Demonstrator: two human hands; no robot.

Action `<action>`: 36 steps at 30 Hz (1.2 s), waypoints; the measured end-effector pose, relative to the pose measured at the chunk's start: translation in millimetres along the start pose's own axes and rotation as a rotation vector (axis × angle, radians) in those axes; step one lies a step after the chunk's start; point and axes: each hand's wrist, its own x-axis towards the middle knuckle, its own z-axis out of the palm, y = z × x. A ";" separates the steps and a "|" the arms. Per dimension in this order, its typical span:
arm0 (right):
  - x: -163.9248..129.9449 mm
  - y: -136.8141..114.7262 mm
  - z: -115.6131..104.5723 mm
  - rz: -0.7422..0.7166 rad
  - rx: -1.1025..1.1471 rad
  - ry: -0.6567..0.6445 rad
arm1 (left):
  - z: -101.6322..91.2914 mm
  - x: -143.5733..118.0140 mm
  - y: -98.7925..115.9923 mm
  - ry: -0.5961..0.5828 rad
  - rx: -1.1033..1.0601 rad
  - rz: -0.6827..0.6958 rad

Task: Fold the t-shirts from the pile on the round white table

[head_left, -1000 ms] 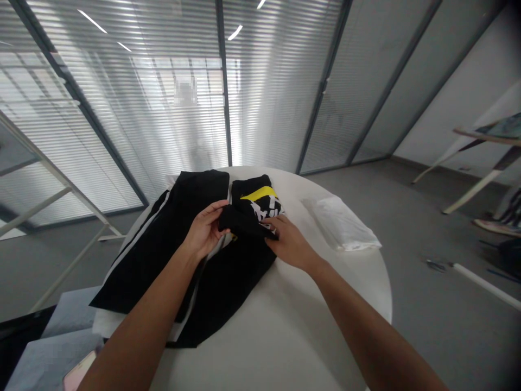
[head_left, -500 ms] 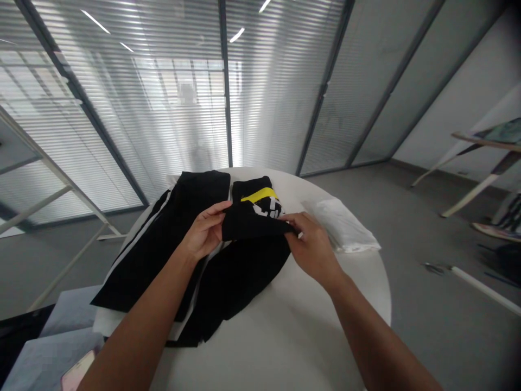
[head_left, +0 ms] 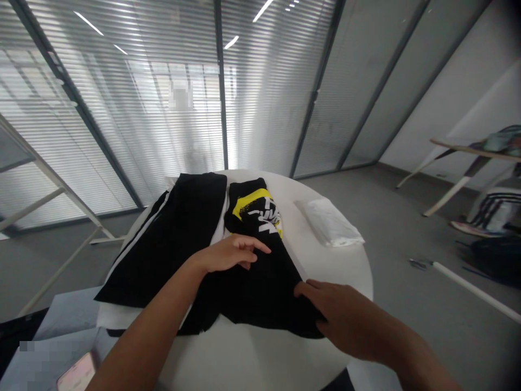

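**Hands flat on a black T-shirt, round white table**

Spread across the round white table [head_left: 260, 353]: a black T-shirt [head_left: 260, 282] with yellow-and-white print at its far end, lying just right of black trousers [head_left: 175, 239] with white side stripes; edges overlapping or merely touching, impossible to tell. Left hand [head_left: 230, 254] open, fingers loosely extended, resting palm-down on the shirt's middle, gripping nothing. Right hand [head_left: 345, 320] also open and flat, fingertips pressed on the shirt's near right edge (no pinch visible). Farther right on the tabletop, well apart from the shirt: a clear plastic bag [head_left: 329, 228] holding something white and folded; contents too pale to name. Bottom left, partly cut off by the frame: a pink phone [head_left: 77, 374] on a grey surface; part of that corner blurred out. At far right, a second table and striped clothing, too small and cropped to read.
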 end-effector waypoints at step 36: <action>183.3 45.8 3.0 0.555 0.032 0.313 | -83.9 117.0 -57.4 0.734 0.691 -0.480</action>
